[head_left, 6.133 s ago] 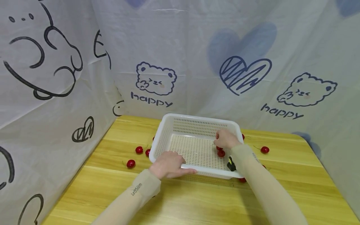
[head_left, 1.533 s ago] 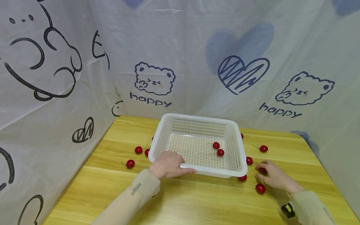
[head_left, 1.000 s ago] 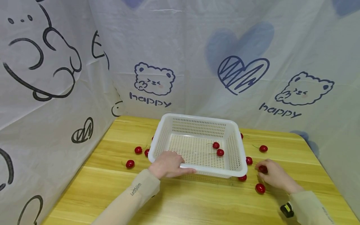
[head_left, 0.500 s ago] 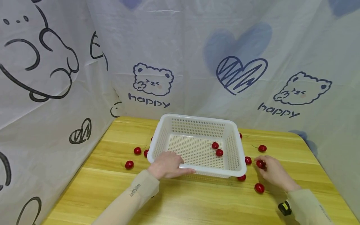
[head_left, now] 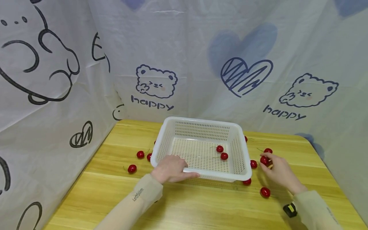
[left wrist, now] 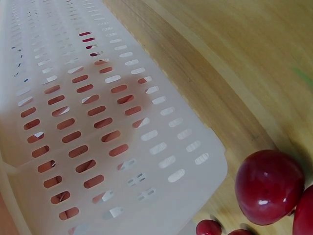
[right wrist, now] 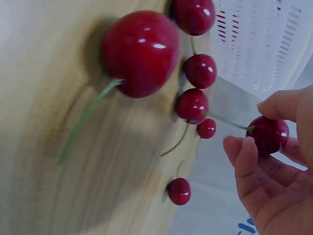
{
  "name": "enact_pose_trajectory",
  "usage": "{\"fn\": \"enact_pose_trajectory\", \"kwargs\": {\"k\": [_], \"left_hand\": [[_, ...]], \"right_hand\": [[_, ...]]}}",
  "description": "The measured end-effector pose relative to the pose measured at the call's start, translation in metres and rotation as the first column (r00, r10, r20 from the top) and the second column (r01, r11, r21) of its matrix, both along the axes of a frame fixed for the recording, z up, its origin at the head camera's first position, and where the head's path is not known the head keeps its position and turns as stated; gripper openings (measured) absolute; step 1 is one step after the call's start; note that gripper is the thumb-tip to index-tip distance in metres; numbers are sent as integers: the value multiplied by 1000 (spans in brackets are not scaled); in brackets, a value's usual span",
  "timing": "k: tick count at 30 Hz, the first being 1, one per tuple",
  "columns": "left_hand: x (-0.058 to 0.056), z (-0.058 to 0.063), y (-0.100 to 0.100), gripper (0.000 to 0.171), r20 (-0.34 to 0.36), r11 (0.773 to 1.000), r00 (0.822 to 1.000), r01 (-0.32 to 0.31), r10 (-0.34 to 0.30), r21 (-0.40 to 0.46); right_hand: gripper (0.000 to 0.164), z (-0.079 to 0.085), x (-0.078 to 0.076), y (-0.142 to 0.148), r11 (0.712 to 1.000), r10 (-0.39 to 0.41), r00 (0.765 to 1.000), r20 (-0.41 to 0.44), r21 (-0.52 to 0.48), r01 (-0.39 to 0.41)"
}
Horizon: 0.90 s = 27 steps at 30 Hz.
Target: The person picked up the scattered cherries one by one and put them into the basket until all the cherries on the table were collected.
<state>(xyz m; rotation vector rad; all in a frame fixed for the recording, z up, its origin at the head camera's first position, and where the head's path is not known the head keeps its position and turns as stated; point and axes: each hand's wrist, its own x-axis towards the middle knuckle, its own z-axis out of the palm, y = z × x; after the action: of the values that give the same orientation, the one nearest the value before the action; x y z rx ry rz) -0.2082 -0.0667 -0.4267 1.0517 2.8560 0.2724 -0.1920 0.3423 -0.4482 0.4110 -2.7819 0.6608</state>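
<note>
A white slotted plastic basket (head_left: 201, 120) stands on the table, its front rim gripped by my left hand (head_left: 171, 168) with the thumb along the outside. Through the slots in the left wrist view, parts of the hand show behind the wall. Two red cherries, a farther one (head_left: 219, 149) and a nearer one (head_left: 224, 156), lie on the basket floor toward its right side. Right of the basket, my right hand (head_left: 281, 171) pinches another cherry (right wrist: 268, 134) between thumb and fingers. That cherry is raised above the table, its green stem pointing away from the palm in the right wrist view.
Loose cherries lie right of the basket, including a near one (head_left: 265, 192), one by the wall (head_left: 253, 164) and a far one (head_left: 268, 150). Several more, such as one cherry (head_left: 132, 168), lie to the left. A patterned white cloth (head_left: 189, 64) hangs behind the wooden table (head_left: 201, 207).
Earlier the right hand was in the basket at the cherries there. It then moved right to a cherry on the table, took hold of it and lifted it. The left hand stayed on the rim.
</note>
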Motion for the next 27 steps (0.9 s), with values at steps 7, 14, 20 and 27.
{"fn": "enact_pose_trajectory", "kwargs": {"k": [7,14,20,27], "left_hand": [[0,-1,0,65,-4,1000,1000,1,-1,0],[0,-1,0,65,-5,1000,1000,-2,2,3],[0,-1,-1,64,-5,1000,1000,-5,5,5],[0,-2,0,64,-9,1000,1000,2,-2,8]], "right_hand": [[28,9,-3,-8,1000,-4,995,-99,-4,4],[26,22,-4,-18,999,-5,989,-145,-42,-1],[25,36,-10,-28,995,-25,988,-153,-95,11],[23,49,-17,-45,993,-27,984,-175,-118,6]]}}
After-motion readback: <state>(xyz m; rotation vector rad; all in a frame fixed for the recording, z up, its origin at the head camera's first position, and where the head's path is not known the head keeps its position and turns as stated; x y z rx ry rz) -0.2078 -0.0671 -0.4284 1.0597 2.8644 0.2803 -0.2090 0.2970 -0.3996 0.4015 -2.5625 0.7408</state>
